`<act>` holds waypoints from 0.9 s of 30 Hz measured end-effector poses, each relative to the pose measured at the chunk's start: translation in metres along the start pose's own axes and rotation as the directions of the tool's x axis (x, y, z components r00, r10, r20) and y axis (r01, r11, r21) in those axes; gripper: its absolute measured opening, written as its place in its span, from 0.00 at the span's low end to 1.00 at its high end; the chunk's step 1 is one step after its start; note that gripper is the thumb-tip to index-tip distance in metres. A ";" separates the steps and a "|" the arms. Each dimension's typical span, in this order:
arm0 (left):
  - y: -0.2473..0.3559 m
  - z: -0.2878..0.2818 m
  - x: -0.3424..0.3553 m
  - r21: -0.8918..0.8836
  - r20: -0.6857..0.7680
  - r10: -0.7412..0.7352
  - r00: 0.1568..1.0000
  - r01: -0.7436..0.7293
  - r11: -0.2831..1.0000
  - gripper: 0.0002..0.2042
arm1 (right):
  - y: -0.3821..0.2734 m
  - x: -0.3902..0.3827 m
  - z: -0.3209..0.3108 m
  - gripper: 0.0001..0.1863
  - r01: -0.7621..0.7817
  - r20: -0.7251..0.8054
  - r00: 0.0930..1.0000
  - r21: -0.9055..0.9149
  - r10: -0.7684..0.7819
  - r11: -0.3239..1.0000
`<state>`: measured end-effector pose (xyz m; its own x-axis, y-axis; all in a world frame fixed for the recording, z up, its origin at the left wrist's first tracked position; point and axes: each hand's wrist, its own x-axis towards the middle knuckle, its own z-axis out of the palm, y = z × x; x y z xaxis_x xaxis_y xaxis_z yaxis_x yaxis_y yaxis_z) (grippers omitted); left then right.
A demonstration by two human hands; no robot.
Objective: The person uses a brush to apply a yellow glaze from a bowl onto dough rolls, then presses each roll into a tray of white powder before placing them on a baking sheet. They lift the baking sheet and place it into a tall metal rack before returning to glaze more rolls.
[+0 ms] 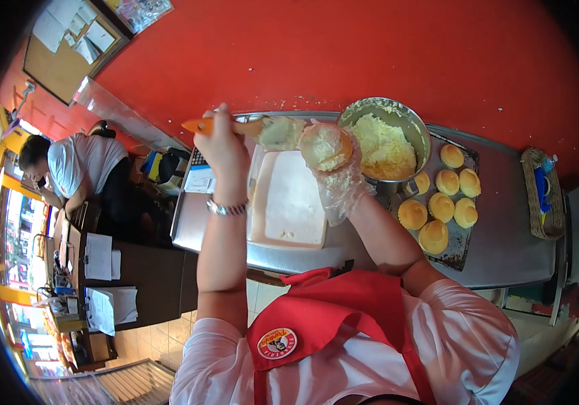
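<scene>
My left hand point(225, 145) grips an orange-handled spreading knife point(235, 126) whose blade is loaded with pale cream and touches a split bun point(325, 146). My right hand point(340, 177), in a clear plastic glove, holds that bun up over a white tray point(293, 202). Just to the right stands a metal bowl point(416, 128) full of creamy yellow filling. A dark baking sheet point(457, 246) with several golden buns lies right of the bowl on the steel counter point(505, 223).
A woven basket point(539, 202) with blue items sits at the counter's right end. A red wall rises behind. At left, another person in a white shirt point(76, 162) bends over a dark desk with papers point(110, 307).
</scene>
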<state>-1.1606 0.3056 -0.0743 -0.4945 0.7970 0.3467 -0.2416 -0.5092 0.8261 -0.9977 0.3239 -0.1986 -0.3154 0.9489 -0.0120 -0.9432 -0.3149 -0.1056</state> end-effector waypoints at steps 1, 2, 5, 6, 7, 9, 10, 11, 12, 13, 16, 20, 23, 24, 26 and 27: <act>-0.005 0.010 -0.019 0.203 0.134 0.224 0.965 -0.248 0.947 0.09 | -0.004 0.002 -0.003 0.30 0.085 -0.033 0.996 0.016 -0.085 0.996; -0.009 0.025 -0.049 0.349 0.304 0.405 0.862 -0.496 0.795 0.09 | -0.013 0.002 -0.007 0.30 0.095 0.008 0.995 0.052 -0.096 0.994; 0.002 0.047 -0.125 0.276 0.873 0.386 0.300 -0.954 0.118 0.08 | -0.035 0.008 -0.012 0.32 0.217 -0.076 0.975 0.112 -0.210 0.970; -0.001 0.054 -0.130 -0.092 0.766 0.630 0.126 -0.949 0.302 0.10 | -0.044 0.005 -0.013 0.33 0.173 -0.011 0.985 0.095 -0.173 0.980; 0.005 0.063 -0.121 0.297 0.812 0.469 0.346 -0.938 0.176 0.09 | -0.058 -0.006 -0.003 0.33 0.142 0.044 0.988 0.073 -0.146 0.987; -0.020 0.071 -0.072 0.327 0.557 0.603 0.571 -0.818 0.472 0.10 | -0.076 -0.034 0.027 0.35 0.201 0.042 0.978 0.033 -0.203 0.979; -0.021 0.088 -0.053 0.089 0.401 0.270 0.876 -0.330 0.940 0.08 | -0.093 -0.040 0.026 0.35 0.276 -0.019 0.961 0.046 -0.276 0.960; -0.032 0.101 -0.035 0.150 0.418 0.243 0.876 -0.330 0.932 0.08 | -0.112 -0.046 0.022 0.35 0.340 -0.079 0.939 0.055 -0.336 0.939; -0.045 0.113 -0.020 0.217 0.428 0.217 0.877 -0.332 0.918 0.08 | -0.128 -0.051 0.018 0.35 0.396 -0.141 0.912 0.062 -0.385 0.916; -0.059 0.126 -0.014 0.335 0.551 0.147 0.821 -0.379 0.863 0.08 | -0.143 -0.058 0.022 0.36 0.507 -0.122 0.857 0.028 -0.501 0.861; -0.131 0.153 -0.005 0.415 0.884 -0.135 0.446 -0.621 0.665 0.10 | -0.200 -0.079 0.006 0.40 0.692 0.044 0.722 -0.008 -0.691 0.722; -0.212 0.163 -0.006 0.080 0.916 -0.363 -0.171 -0.809 0.582 0.14 | -0.233 -0.108 0.002 0.47 0.547 0.174 0.831 -0.082 -0.529 0.833; -0.242 0.166 -0.010 0.035 0.740 -0.556 -0.379 -0.803 0.595 0.15 | -0.246 -0.117 -0.010 0.46 0.348 0.252 0.917 -0.120 -0.310 0.930; -0.247 0.166 -0.013 0.041 0.666 -0.620 -0.415 -0.809 0.586 0.15 | -0.242 -0.116 -0.013 0.45 0.418 0.108 0.908 -0.142 -0.405 0.898; -0.252 0.167 -0.015 0.157 0.606 -0.699 -0.379 -0.804 0.573 0.15 | -0.228 -0.111 -0.003 0.44 0.531 -0.167 0.807 -0.214 -0.567 0.820; -0.254 0.166 -0.015 0.223 0.583 -0.734 -0.347 -0.801 0.555 0.15 | -0.226 -0.112 -0.008 0.40 0.507 -0.091 0.846 -0.168 -0.526 0.845</act>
<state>-0.9534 0.4768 -0.2152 0.8359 0.2870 -0.4678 0.4482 -0.8490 0.2800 -0.7479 0.2889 -0.1817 0.2385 0.9701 -0.0447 -0.9398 0.2189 -0.2624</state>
